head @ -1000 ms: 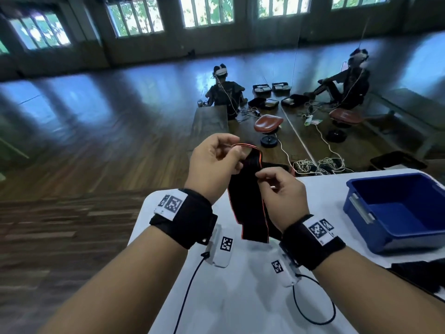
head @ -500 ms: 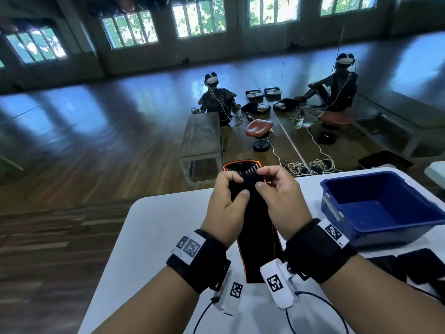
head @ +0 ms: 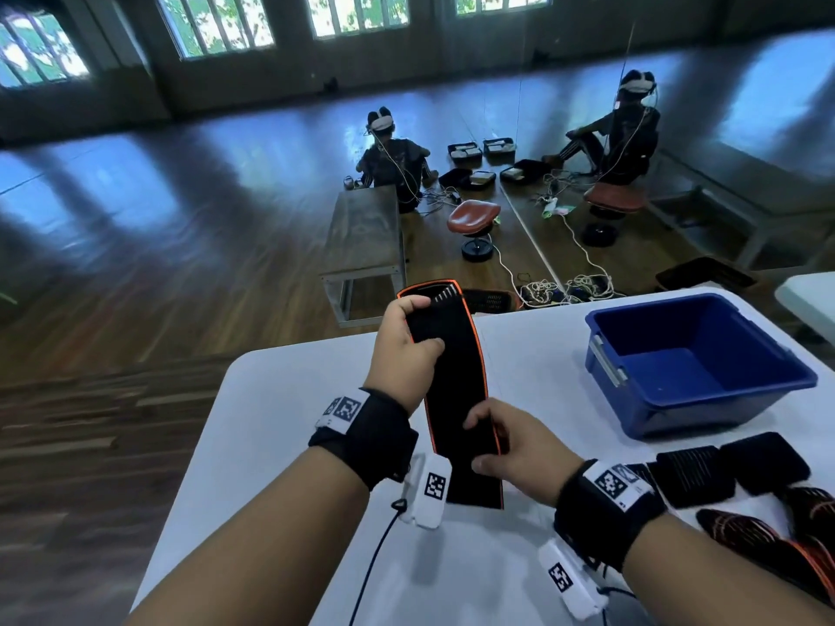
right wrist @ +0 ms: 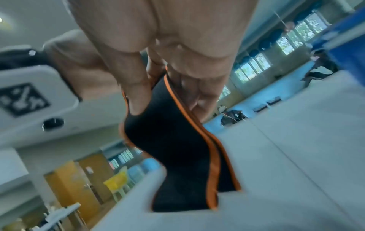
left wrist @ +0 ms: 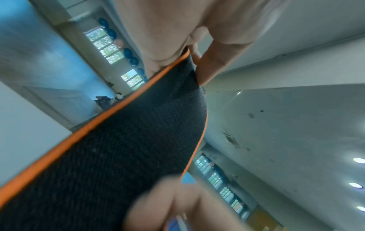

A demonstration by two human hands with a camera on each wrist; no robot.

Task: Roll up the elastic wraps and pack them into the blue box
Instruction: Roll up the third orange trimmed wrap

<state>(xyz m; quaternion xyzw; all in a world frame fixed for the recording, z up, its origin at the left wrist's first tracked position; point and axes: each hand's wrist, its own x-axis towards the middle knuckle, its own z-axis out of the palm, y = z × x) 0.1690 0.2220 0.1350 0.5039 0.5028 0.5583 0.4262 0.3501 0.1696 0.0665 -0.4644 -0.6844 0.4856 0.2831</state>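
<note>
A black elastic wrap [head: 456,381] with orange edging is stretched lengthwise above the white table [head: 280,399]. My left hand [head: 409,336] grips its far end, thumb on top. My right hand [head: 506,449] pinches it near the lower end. In the left wrist view the wrap [left wrist: 122,140] runs from my left hand's fingers [left wrist: 207,68] toward the camera. The right wrist view shows the wrap [right wrist: 173,140] hanging doubled from my right hand's fingers [right wrist: 136,93] down to the table. The blue box [head: 696,359] stands to the right with nothing in it.
More black wraps [head: 723,472] lie on the table at the right, some with orange trim [head: 768,535]. Beyond the table's far edge are a low bench [head: 366,237], a stool [head: 474,219], cables and two seated people [head: 393,160].
My right hand has slid down the wrap from beside the left hand to near its lower end. The wrap is now drawn out straight between both hands.
</note>
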